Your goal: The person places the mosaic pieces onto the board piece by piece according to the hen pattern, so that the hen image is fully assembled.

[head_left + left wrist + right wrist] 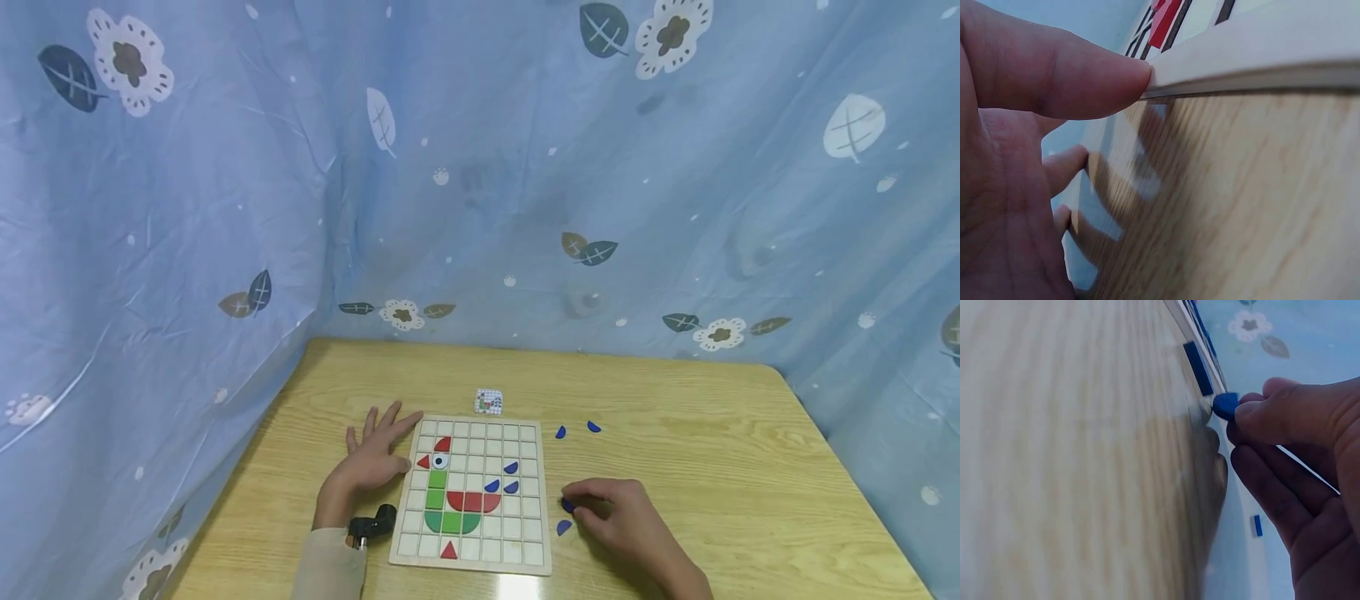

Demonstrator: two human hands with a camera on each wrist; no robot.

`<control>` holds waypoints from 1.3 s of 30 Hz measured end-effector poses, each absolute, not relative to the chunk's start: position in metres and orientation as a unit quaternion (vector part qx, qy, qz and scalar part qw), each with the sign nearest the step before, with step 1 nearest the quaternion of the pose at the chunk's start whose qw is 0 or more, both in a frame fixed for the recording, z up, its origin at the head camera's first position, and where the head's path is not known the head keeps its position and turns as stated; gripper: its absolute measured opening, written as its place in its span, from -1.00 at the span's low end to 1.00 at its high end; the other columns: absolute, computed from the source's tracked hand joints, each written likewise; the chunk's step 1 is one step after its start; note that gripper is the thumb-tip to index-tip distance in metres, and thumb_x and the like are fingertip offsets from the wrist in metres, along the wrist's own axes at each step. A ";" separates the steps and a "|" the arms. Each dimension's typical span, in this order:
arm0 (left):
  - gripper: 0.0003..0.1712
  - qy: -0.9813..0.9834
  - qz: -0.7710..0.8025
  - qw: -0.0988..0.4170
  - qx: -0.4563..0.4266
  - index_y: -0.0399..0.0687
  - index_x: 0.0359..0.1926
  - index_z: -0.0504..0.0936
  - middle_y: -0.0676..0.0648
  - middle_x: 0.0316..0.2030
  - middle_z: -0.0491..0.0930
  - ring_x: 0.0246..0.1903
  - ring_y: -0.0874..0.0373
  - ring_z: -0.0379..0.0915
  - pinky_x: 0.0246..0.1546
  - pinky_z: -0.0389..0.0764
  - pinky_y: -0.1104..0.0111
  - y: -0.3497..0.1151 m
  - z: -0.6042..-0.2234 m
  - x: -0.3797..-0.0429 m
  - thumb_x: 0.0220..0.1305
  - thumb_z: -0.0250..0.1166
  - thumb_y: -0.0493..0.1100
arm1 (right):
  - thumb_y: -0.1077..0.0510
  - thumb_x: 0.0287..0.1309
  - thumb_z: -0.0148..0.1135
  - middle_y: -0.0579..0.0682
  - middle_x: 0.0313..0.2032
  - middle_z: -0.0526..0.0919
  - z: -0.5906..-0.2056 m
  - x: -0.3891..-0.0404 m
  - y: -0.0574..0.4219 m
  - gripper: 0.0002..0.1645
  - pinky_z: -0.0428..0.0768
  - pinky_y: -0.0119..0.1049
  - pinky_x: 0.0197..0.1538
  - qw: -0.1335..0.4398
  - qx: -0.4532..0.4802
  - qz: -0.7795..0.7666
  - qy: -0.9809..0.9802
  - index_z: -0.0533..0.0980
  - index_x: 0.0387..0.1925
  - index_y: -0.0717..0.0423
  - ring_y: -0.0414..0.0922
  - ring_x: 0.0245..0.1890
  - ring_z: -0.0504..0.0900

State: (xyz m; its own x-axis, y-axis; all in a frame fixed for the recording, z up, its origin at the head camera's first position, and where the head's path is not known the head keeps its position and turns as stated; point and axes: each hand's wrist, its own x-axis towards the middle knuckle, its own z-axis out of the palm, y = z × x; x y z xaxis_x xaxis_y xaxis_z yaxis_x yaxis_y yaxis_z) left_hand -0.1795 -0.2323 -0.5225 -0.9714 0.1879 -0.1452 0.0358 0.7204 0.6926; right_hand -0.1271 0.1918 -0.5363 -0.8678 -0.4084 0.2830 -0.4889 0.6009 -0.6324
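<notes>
A pale wooden grid board (512, 552) lies on the table with coloured pieces forming a bird shape. My left hand (371, 463) rests at its left side, fingers spread; the thumb (1094, 78) touches the board's edge. Right of the board, my right hand (628, 518) pinches a blue half-round piece (1225, 406) between thumb and fingers, just over the tabletop. Another blue piece (564, 527) lies right beside it. On the board sit green squares (435, 498), a red square (472, 502), a round eye piece (439, 461) and several blue pieces (511, 487).
Farther back on the table (675, 417) lie two loose blue pieces, one near the board (560, 432) and one farther right (594, 427). A small pattern card (488, 402) lies behind the board. Blue patterned curtain (480, 208) hangs around the table's far edge.
</notes>
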 end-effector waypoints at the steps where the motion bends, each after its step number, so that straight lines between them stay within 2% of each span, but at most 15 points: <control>1: 0.02 0.921 0.369 0.105 0.061 0.07 0.69 0.34 -0.30 0.78 -0.16 0.72 -0.47 -0.61 0.47 -0.73 -0.52 -0.232 -0.523 -0.179 0.16 0.31 -0.32 | 0.38 0.15 0.57 -0.26 -0.10 0.89 -0.536 -0.126 0.193 -0.63 0.81 -0.26 0.07 0.053 0.246 0.373 -0.893 0.83 -0.09 -0.09 -0.28 -0.04 0.84; 14: -0.01 0.920 0.372 0.105 0.063 0.06 0.70 0.33 -0.30 0.78 -0.18 0.72 -0.46 -0.63 0.47 -0.73 -0.50 -0.232 -0.524 -0.181 0.20 0.30 -0.30 | 0.43 0.05 0.60 -0.21 -0.11 0.90 -0.540 -0.130 0.189 -0.59 0.80 -0.31 0.05 0.090 0.273 0.378 -0.880 0.84 -0.08 -0.01 -0.27 -0.06 0.85; 21: -0.01 0.920 0.373 0.105 0.060 0.07 0.69 0.34 -0.29 0.78 -0.18 0.73 -0.45 -0.62 0.48 -0.71 -0.50 -0.233 -0.525 -0.182 0.21 0.30 -0.30 | 0.48 -0.01 0.59 -0.16 -0.14 0.91 -0.541 -0.132 0.183 -0.55 0.82 -0.22 0.02 0.105 0.297 0.354 -0.881 0.83 -0.10 0.01 -0.19 -0.09 0.87; 30: -0.01 0.919 0.376 0.103 0.061 0.04 0.68 0.36 -0.31 0.77 -0.16 0.72 -0.47 -0.61 0.48 -0.71 -0.52 -0.232 -0.521 -0.180 0.18 0.32 -0.30 | 0.49 0.06 0.56 -0.19 -0.15 0.91 -0.532 -0.138 0.176 -0.59 0.82 -0.25 0.02 0.091 0.291 0.368 -0.878 0.84 -0.14 0.00 -0.26 -0.09 0.86; 39: 0.00 0.920 0.371 0.107 0.061 0.05 0.68 0.36 -0.31 0.77 -0.16 0.72 -0.48 -0.61 0.48 -0.71 -0.52 -0.231 -0.521 -0.180 0.16 0.33 -0.31 | 0.52 0.12 0.50 -0.15 -0.12 0.91 -0.519 -0.147 0.152 -0.59 0.82 -0.28 0.01 0.069 0.366 0.366 -0.853 0.83 -0.09 0.06 -0.21 -0.06 0.87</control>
